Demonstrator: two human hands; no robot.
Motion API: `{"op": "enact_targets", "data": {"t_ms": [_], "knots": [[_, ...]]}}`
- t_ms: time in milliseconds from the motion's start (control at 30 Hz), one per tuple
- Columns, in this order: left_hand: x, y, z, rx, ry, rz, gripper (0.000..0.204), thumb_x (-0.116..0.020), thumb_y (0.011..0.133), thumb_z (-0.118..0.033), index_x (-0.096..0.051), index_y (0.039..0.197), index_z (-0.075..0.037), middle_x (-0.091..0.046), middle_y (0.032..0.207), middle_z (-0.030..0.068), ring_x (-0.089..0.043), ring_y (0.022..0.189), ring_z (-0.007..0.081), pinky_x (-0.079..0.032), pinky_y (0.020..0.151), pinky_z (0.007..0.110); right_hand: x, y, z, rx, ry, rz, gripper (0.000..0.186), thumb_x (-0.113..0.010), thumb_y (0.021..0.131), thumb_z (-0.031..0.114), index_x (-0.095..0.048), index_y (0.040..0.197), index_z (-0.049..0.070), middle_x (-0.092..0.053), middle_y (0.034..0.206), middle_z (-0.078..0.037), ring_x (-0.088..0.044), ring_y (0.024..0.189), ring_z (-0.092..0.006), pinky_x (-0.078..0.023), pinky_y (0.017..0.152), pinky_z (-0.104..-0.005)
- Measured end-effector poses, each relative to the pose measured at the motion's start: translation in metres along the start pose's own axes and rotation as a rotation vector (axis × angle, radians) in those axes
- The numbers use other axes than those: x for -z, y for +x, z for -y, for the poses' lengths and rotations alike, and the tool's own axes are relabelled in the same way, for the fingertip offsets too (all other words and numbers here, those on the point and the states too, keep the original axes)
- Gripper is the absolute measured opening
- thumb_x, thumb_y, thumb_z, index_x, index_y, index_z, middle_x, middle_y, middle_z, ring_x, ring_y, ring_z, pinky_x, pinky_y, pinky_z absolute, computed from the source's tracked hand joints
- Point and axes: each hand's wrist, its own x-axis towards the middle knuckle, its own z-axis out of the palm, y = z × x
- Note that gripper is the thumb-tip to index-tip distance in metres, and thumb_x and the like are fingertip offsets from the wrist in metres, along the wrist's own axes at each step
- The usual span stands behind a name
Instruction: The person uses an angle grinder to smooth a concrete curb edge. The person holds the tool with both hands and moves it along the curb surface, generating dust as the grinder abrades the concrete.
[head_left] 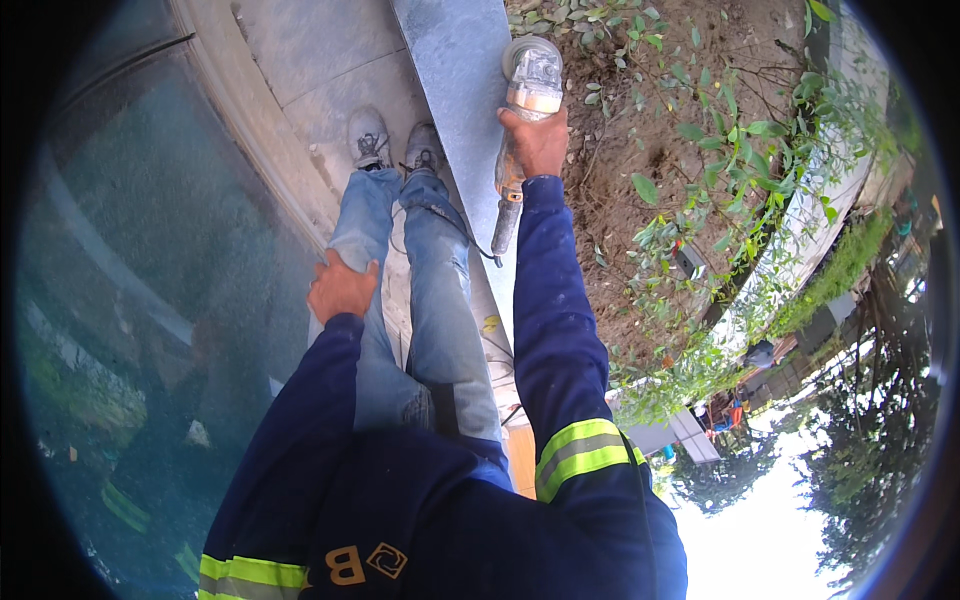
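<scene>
My right hand point(540, 146) is closed around the body of an angle grinder point(534, 88), orange and grey and coated in pale dust. Its round disc end points away from me, over the right edge of a smooth grey stone slab point(462, 75). From the grinder's rear end a dark cable point(462, 228) runs left across my jeans. My left hand point(343, 290) rests on my left leg near the knee, thumb apart from the fingers and nothing in it. The fingertips are partly hidden.
Dusty shoes point(369, 138) stand on pale paving point(315, 55) left of the slab. To the left rises a large glass pane point(170, 220) with reflections. Right of the slab lies a soil bed point(640, 160) with leafy plants point(740, 150) and a pale curb behind.
</scene>
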Motion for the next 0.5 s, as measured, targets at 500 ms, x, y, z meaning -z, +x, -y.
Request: {"op": "enact_targets", "data": {"t_ms": [500], "knots": [[-0.008, 0.002, 0.004, 0.001, 0.017, -0.045, 0.074, -0.079, 0.083, -0.06, -0.059, 0.127, -0.004, -0.07, 0.117, 0.0228, -0.073, 0.104, 0.0453, -0.058, 0.09, 0.054, 0.002, 0.017, -0.016, 0.124, 0.094, 0.021, 0.075, -0.093, 0.069, 0.038, -0.059, 0.122, -0.004, -0.076, 0.111, -0.024, -0.076, 0.102, -0.0392, -0.057, 0.093, -0.0469]]}}
